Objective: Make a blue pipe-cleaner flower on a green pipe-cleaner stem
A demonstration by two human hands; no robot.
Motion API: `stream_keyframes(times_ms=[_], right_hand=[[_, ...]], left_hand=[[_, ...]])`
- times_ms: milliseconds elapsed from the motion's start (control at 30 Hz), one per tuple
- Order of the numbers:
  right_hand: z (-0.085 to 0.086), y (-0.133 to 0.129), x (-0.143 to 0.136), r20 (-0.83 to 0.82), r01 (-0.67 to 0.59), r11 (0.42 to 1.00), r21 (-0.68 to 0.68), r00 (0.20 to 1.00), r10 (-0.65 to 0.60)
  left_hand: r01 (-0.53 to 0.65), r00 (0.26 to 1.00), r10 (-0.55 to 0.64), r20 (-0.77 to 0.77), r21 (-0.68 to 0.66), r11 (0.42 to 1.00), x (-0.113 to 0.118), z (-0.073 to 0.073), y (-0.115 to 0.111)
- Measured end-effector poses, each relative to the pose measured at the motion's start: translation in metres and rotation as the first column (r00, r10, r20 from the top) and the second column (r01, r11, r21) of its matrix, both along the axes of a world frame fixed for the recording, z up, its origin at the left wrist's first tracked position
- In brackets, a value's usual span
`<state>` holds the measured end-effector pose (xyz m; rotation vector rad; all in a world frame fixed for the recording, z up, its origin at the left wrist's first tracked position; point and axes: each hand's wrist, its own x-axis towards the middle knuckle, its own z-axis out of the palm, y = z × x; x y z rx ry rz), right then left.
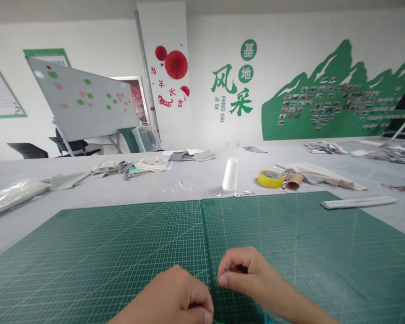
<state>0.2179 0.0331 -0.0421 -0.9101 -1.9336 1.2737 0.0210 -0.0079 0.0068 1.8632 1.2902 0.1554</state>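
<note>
Low in the head view, my left hand is closed, its thumb and fingers pressed together near the bottom edge. Whatever it may hold is hidden below. My right hand is just to the right and slightly higher, curled in a pinch; anything between its fingertips is too small to make out. Both hands are over the seam between two green cutting mats. A bit of teal material shows at the bottom edge beneath my right wrist, only partly in view.
Beyond the mats stand a white thread cone and a yellow tape roll beside a cardboard tube. A rolled pale cloth strip lies across the right mat's far corner. Fabric scraps and a plastic-wrapped bundle lie leftward.
</note>
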Motion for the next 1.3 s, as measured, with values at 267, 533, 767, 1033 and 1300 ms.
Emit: stream_keyframes(times_ms=[267, 533, 767, 1033, 1300], right_hand=[[0.007, -0.012, -0.006, 0.084, 0.09, 0.951, 0.296, 0.989, -0.12], [0.008, -0.025, -0.01, 0.015, 0.095, 0.661, 0.744, 0.987, -0.159], [-0.002, -0.029, -0.015, 0.054, 0.079, 0.418, 0.905, 0.953, -0.297], [-0.013, -0.029, -0.014, 0.133, 0.019, 0.398, 0.917, 0.927, -0.351], [-0.013, -0.026, -0.016, 0.078, 0.07, 0.417, 0.906, 0.942, -0.328]], left_hand=[[0.039, 0.99, -0.022, -0.14, 0.122, 0.992, 0.002, -0.001, 0.002], [-0.059, 0.988, 0.092, -0.124, 0.246, 0.967, -0.007, -0.011, 0.005], [-0.168, 0.978, 0.196, -0.066, 0.302, 0.938, -0.015, -0.012, 0.011], [-0.266, 0.964, 0.256, 0.071, 0.251, 0.931, -0.015, -0.011, 0.016], [-0.331, 0.92, 0.289, 0.266, 0.13, 0.935, -0.016, -0.01, 0.022]])
